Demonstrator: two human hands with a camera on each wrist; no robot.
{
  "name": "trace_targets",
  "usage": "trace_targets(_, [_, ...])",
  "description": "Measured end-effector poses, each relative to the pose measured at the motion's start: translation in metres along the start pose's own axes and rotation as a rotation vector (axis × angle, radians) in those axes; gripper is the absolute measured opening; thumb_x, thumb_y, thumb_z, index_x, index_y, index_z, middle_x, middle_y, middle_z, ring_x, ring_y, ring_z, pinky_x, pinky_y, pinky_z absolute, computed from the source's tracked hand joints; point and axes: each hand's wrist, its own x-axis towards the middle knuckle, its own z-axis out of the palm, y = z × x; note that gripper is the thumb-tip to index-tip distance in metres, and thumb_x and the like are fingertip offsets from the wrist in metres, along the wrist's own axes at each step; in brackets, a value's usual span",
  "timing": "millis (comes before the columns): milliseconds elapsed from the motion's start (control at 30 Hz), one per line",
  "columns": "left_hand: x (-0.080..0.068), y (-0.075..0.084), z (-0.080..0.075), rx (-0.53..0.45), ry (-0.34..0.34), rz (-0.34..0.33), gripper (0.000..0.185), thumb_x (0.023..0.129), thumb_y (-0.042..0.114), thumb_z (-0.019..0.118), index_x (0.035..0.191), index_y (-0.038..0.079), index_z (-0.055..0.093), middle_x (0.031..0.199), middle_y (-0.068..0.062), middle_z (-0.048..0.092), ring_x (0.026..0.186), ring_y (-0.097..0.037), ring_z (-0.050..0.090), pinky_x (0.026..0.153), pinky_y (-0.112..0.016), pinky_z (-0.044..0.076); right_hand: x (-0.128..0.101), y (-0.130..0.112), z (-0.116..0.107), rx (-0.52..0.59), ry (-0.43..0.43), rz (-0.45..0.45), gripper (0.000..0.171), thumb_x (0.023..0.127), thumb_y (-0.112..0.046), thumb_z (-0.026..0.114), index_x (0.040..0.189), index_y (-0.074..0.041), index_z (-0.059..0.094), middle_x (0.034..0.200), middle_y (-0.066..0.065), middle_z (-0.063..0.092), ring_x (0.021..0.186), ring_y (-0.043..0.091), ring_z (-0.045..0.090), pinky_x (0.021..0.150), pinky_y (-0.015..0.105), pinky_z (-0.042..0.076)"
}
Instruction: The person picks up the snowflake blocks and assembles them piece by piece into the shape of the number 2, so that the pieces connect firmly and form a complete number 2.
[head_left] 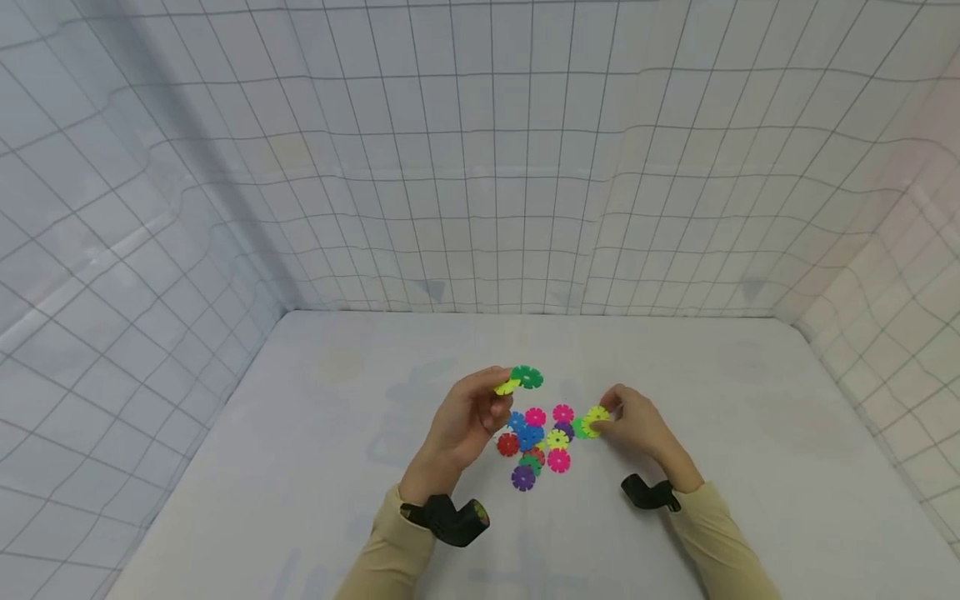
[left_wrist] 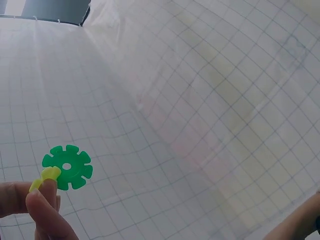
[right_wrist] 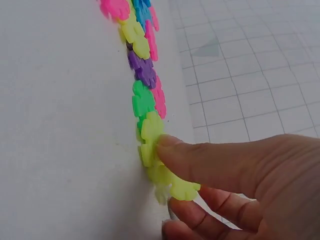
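Note:
My left hand (head_left: 468, 421) is raised above the white table, thumb and fingers pinching a yellow notched plastic disc (head_left: 506, 387). A green notched disc (head_left: 528, 377) is joined to it and sticks out past the fingertips; the left wrist view shows this green disc (left_wrist: 76, 171) with its round centre hole. At the right side of a loose pile of discs, my right hand (head_left: 637, 422) pinches yellow notched discs (right_wrist: 154, 137) between thumb and fingers. Whether these yellow discs are joined or only overlap, I cannot tell. A green disc (right_wrist: 143, 99) lies right beside them.
Between the hands lie several more discs: a red one (head_left: 507, 445), blue ones (head_left: 530, 437), pink ones (head_left: 558, 460) and a purple one (head_left: 523, 477) nearest me. White grid-lined sheeting (head_left: 495, 167) encloses the table (head_left: 315, 467) at the back and sides.

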Motion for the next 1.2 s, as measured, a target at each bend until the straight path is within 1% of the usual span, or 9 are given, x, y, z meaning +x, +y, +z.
trace_targets(167, [-0.001, 0.001, 0.001, -0.068, 0.026, -0.028, 0.026, 0.097, 0.014, 0.047, 0.082, 0.013, 0.069, 0.064, 0.002, 0.049, 0.051, -0.008, 0.037, 0.049, -0.021, 0.029, -0.001, 0.0, -0.001, 0.06, 0.027, -0.019, 0.022, 0.082, -0.013, 0.073, 0.094, -0.002, 0.057, 0.078, 0.003, 0.054, 0.069, 0.018, 0.047, 0.059, 0.032, 0.04])
trace_targets(300, [-0.001, 0.001, 0.002, -0.1, 0.032, -0.033, 0.028, 0.098, 0.013, 0.046, 0.082, 0.012, 0.069, 0.065, 0.002, 0.048, 0.051, -0.008, 0.036, 0.049, -0.021, 0.028, -0.004, -0.006, -0.006, 0.107, 0.075, -0.068, 0.02, 0.082, -0.01, 0.073, 0.094, -0.003, 0.058, 0.074, 0.002, 0.055, 0.062, 0.018, 0.054, 0.054, 0.029, 0.041])
trace_targets(400, [-0.001, 0.001, 0.002, -0.109, 0.032, -0.03, 0.029, 0.098, 0.013, 0.045, 0.083, 0.012, 0.07, 0.066, 0.002, 0.048, 0.05, -0.008, 0.036, 0.048, -0.02, 0.028, -0.006, -0.015, -0.01, 0.167, 0.114, -0.118, 0.02, 0.083, -0.008, 0.073, 0.096, -0.003, 0.059, 0.072, 0.003, 0.057, 0.06, 0.024, 0.06, 0.05, 0.028, 0.042])
trace_targets(500, [-0.001, 0.0, 0.002, -0.111, 0.031, -0.028, 0.028, 0.098, 0.013, 0.045, 0.083, 0.012, 0.069, 0.066, 0.002, 0.049, 0.05, -0.007, 0.037, 0.048, -0.02, 0.028, -0.009, -0.025, -0.014, 0.265, 0.114, -0.145, 0.021, 0.085, -0.009, 0.071, 0.101, -0.003, 0.059, 0.074, 0.005, 0.057, 0.064, 0.031, 0.062, 0.052, 0.03, 0.048])
trace_targets(633, [-0.001, 0.0, 0.001, -0.104, 0.013, -0.026, 0.028, 0.098, 0.014, 0.045, 0.082, 0.013, 0.067, 0.065, 0.002, 0.049, 0.05, -0.007, 0.036, 0.048, -0.02, 0.028, -0.016, -0.041, -0.019, 0.426, 0.068, -0.151, 0.025, 0.089, -0.014, 0.068, 0.107, -0.002, 0.057, 0.08, 0.014, 0.057, 0.068, 0.039, 0.06, 0.061, 0.035, 0.054])
trace_targets(733, [-0.001, 0.0, 0.0, -0.092, -0.003, -0.019, 0.029, 0.098, 0.014, 0.044, 0.081, 0.013, 0.067, 0.065, 0.003, 0.05, 0.05, -0.007, 0.036, 0.048, -0.02, 0.028, -0.024, -0.057, -0.025, 0.542, 0.042, -0.17, 0.027, 0.09, -0.016, 0.066, 0.11, 0.0, 0.054, 0.084, 0.02, 0.057, 0.067, 0.036, 0.059, 0.062, 0.035, 0.054])
trace_targets(900, [0.0, -0.001, -0.001, -0.031, -0.004, 0.006, 0.031, 0.099, 0.014, 0.044, 0.078, 0.014, 0.067, 0.064, 0.003, 0.052, 0.049, -0.007, 0.037, 0.048, -0.02, 0.029, -0.04, -0.086, -0.036, 0.798, 0.012, -0.237, 0.025, 0.092, -0.009, 0.063, 0.11, 0.004, 0.051, 0.086, 0.016, 0.056, 0.062, 0.021, 0.059, 0.059, 0.028, 0.051])
trace_targets(967, [0.0, -0.001, -0.001, 0.007, 0.001, 0.019, 0.032, 0.099, 0.014, 0.044, 0.076, 0.014, 0.066, 0.063, 0.002, 0.052, 0.049, -0.007, 0.037, 0.048, -0.02, 0.029, -0.045, -0.097, -0.039, 0.88, -0.001, -0.265, 0.023, 0.093, -0.006, 0.061, 0.109, 0.005, 0.05, 0.086, 0.013, 0.055, 0.061, 0.019, 0.061, 0.059, 0.026, 0.051])
trace_targets(1200, [-0.001, -0.001, 0.002, 0.158, 0.06, 0.075, 0.029, 0.096, 0.015, 0.051, 0.069, 0.013, 0.06, 0.063, 0.001, 0.047, 0.049, -0.008, 0.038, 0.048, -0.019, 0.031, -0.059, -0.118, -0.046, 0.955, -0.042, -0.284, 0.016, 0.093, -0.002, 0.059, 0.106, -0.002, 0.05, 0.084, 0.008, 0.059, 0.063, 0.019, 0.065, 0.062, 0.028, 0.054])
